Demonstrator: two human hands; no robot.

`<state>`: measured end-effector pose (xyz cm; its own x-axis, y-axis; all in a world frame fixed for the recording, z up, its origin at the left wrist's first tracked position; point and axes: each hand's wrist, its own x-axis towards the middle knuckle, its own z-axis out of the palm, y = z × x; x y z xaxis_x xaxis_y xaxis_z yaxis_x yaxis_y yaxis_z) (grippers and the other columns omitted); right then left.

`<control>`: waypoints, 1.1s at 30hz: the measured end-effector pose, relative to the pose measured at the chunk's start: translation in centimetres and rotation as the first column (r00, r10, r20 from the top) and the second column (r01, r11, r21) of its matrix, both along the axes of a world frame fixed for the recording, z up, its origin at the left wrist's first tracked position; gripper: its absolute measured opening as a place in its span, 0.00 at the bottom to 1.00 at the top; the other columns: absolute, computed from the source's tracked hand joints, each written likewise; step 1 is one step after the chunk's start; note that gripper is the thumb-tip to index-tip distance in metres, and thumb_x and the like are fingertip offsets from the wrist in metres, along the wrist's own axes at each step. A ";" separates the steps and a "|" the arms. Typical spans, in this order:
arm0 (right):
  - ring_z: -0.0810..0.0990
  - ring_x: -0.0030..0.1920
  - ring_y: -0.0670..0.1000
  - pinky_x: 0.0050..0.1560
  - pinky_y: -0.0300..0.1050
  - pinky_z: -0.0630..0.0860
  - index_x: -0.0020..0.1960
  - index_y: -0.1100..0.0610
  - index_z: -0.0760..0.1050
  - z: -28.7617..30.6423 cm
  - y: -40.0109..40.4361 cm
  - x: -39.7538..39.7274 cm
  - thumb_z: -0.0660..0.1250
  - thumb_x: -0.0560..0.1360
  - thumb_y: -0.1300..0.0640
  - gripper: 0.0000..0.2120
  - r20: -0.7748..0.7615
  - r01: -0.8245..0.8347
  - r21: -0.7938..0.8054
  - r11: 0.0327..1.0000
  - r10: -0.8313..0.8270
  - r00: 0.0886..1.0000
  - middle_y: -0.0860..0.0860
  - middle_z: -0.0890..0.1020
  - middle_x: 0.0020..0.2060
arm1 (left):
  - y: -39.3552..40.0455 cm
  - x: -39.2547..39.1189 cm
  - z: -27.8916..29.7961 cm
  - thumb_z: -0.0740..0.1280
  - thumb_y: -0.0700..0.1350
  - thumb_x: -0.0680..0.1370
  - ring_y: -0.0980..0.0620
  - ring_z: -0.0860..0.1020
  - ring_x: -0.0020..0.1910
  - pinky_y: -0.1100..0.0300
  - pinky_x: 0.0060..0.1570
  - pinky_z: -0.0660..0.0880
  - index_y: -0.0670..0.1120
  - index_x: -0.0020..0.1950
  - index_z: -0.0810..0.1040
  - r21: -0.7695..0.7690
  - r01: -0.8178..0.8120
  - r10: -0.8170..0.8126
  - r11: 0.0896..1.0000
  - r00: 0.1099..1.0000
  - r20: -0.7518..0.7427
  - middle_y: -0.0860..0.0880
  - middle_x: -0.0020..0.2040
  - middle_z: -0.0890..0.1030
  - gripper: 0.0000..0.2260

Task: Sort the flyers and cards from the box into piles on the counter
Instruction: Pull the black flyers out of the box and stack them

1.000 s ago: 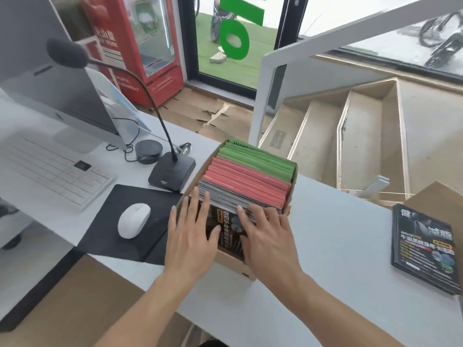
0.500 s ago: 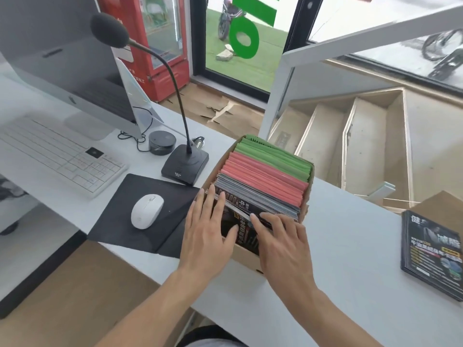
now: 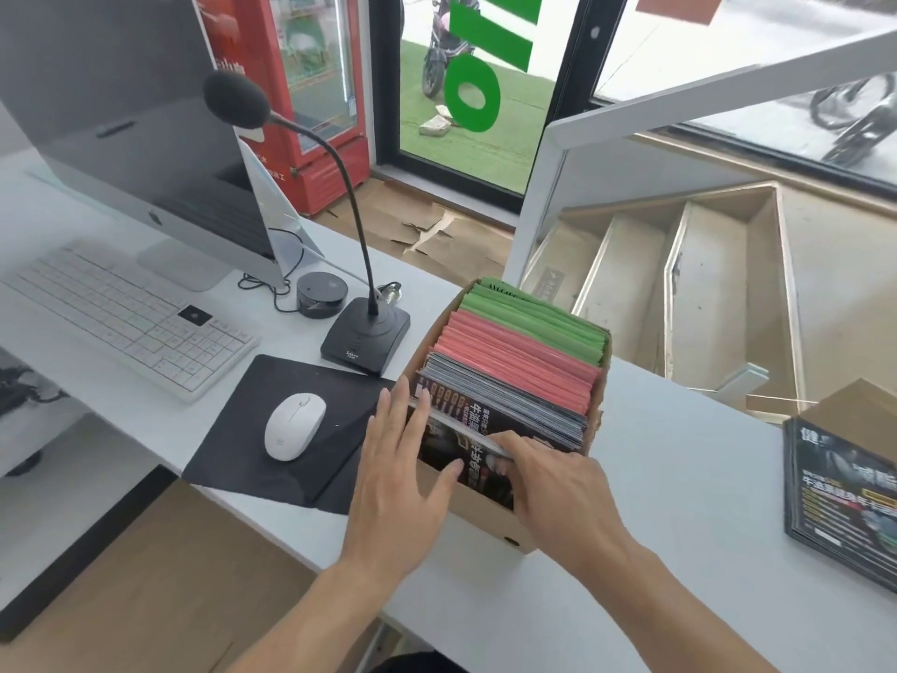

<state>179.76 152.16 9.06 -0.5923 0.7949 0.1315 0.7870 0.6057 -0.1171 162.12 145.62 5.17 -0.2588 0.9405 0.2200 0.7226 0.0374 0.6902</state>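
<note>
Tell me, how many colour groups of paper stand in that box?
3: green cards at the far end, red cards in the middle, dark flyers nearest. More may be hidden.

My feed is bright, lit by daylight pouring in through the glass door (image 3: 466, 89) and the window (image 3: 776, 65) ahead. The outdoor area beyond is blown out to near white at upper right. The white tabletop (image 3: 679, 478) reads evenly lit with only soft, faint shadows; the one under the mouse (image 3: 294, 426) is barely there. I see wide-angle bending toward the edges, and the monitor (image 3: 121, 138) leans noticeably. Fine print looks slightly soft.
</note>
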 end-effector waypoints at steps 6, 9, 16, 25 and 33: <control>0.84 0.42 0.47 0.36 0.50 0.80 0.58 0.45 0.74 3.8 -0.5 5.9 0.61 0.83 0.49 0.07 -0.570 0.090 -0.323 0.942 -0.270 0.776 0.41 0.85 0.45 | 1.2 3.2 4.2 0.70 0.47 0.79 0.64 0.50 0.79 0.57 0.75 0.54 0.64 0.81 0.46 0.116 -0.142 0.079 0.983 0.897 0.435 0.67 0.80 0.50 0.41; 0.85 0.46 0.50 0.39 0.45 0.82 0.56 0.51 0.77 5.2 -0.6 8.4 0.63 0.81 0.58 0.06 -0.696 0.053 -0.563 0.825 -0.508 0.507 0.46 0.86 0.46 | 3.1 6.0 5.5 0.72 0.48 0.78 0.61 0.58 0.78 0.53 0.76 0.60 0.64 0.80 0.48 0.020 -0.081 0.054 0.996 0.804 0.592 0.64 0.79 0.58 0.41; 0.85 0.50 0.56 0.48 0.55 0.82 0.59 0.55 0.78 4.0 -2.1 14.5 0.64 0.81 0.60 0.08 -0.626 0.010 -0.753 0.658 -0.721 0.297 0.53 0.86 0.50 | 5.9 13.6 6.2 0.65 0.43 0.83 0.52 0.84 0.54 0.47 0.52 0.82 0.63 0.65 0.70 -0.116 0.210 -0.019 0.971 0.551 0.834 0.55 0.55 0.85 0.16; 0.82 0.48 0.44 0.47 0.50 0.78 0.55 0.46 0.70 -1.1 -1.4 21.6 0.61 0.83 0.55 0.04 -0.568 0.466 -0.589 0.660 -0.748 0.342 0.42 0.84 0.47 | 7.2 22.8 2.2 0.65 0.38 0.81 0.53 0.81 0.50 0.58 0.52 0.77 0.54 0.54 0.72 -0.157 0.361 -0.134 0.919 0.662 0.737 0.55 0.48 0.84 0.10; 0.81 0.48 0.40 0.44 0.39 0.74 0.53 0.48 0.71 -3.8 -2.4 22.2 0.61 0.83 0.56 0.03 -0.539 0.468 -0.595 0.654 -0.756 0.372 0.40 0.83 0.48 | 6.5 23.1 0.8 0.65 0.37 0.81 0.66 0.78 0.43 0.74 0.39 0.70 0.52 0.52 0.74 -0.166 0.321 -0.118 0.933 0.706 0.698 0.57 0.46 0.83 0.09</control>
<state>201.93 149.80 5.21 0.2569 0.9635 -0.0753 0.4821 -0.1953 -0.8541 185.26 152.10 5.94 -0.0202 0.9828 -0.1837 0.0859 0.1848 0.9790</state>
